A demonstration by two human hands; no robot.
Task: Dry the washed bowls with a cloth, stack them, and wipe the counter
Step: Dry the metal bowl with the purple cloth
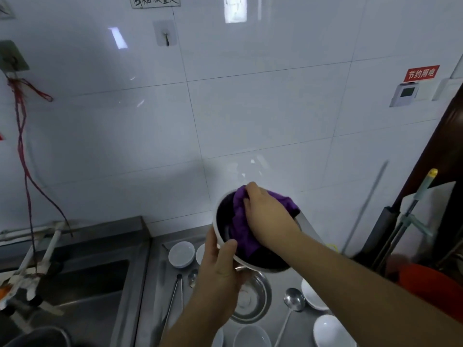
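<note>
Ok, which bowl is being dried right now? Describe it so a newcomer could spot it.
Start at the steel counter right of the sink. Above it, held tilted in the air, is a bowl, dark inside with a pale rim. Unlike the white bowls lying on the counter, the left hand grips its rim while the right hand presses a purple cloth inside.
</note>
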